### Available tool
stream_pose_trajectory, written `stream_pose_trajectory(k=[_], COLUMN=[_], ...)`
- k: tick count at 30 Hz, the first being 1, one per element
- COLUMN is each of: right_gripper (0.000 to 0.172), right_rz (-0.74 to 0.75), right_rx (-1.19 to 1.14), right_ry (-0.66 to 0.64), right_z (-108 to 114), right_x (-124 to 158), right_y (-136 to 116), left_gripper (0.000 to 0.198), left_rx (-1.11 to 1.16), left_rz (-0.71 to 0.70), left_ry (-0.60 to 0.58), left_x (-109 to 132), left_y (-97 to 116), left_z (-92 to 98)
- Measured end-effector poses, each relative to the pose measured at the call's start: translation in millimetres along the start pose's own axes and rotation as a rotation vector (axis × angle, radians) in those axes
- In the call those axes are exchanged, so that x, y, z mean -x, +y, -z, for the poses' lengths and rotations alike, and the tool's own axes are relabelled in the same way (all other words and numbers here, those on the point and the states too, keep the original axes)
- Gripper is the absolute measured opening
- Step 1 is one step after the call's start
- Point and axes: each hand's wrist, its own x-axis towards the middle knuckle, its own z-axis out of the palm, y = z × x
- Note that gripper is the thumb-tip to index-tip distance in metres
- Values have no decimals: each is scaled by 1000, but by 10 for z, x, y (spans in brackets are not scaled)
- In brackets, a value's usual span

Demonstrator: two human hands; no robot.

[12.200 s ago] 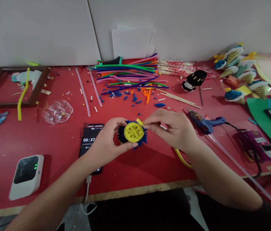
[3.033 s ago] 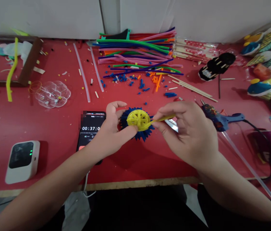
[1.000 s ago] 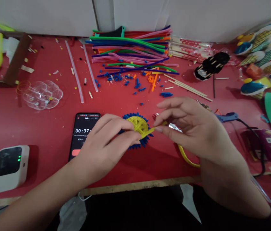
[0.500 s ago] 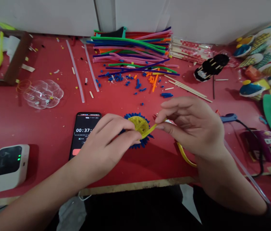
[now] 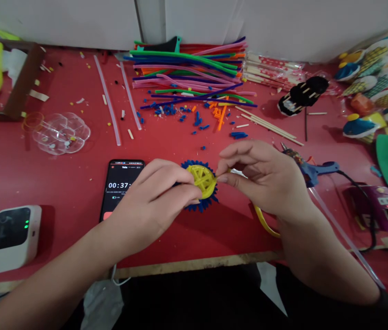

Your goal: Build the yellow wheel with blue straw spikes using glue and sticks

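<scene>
My left hand grips a round straw craft, a yellow spoked wheel set on a ring of blue spikes, held just above the red table. Its fingers are wrapped over the left side of the wheel. My right hand pinches the end of a yellow straw against the wheel's right rim. The rest of that straw curves down under my right wrist.
A phone showing a timer lies left of the craft, a white device further left. A blue glue gun with its cord lies right. Colored straws, cut bits, wooden sticks and a clear flower tray cover the back.
My right hand has moved left, bringing the yellow straw end up against the wheel's rim. The left hand keeps its grip on the craft.
</scene>
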Motion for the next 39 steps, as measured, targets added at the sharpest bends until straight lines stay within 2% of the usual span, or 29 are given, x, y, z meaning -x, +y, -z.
stream_pose_trajectory(k=[5,10,16,21,26,29,33,39], right_gripper=[30,30,30,29,33,31,29,32], right_rz=[3,-38,-66,-89,-48,-57,-66,-5], right_rx=[-134,-183,-162,-117,-141,-127,-91,-49], right_ry=[-58,-74,-71,-89,-80,-58,-48,-63], right_z=[10,-3,-26,-25,-26,-43,-62,-59], right_x=[-3,-17,6,62,71,72,92,115], right_y=[25,-8,-51,-62,-49,-53,-70,-84], left_gripper=[14,14,46,40,21,13,18,21], left_rx=[74,22,-116,-82,-97,-160,-131,-169], left_rz=[35,8,184,312,209,130,23,9], left_ry=[-12,29,124,104,92,158,184,141], left_x=[-27,0,45,52,40,58,90,87], left_y=[-73,-57,38,34,-1,-7,3,29], left_z=[0,-9,-83,-120,-82,-71,-74,-82])
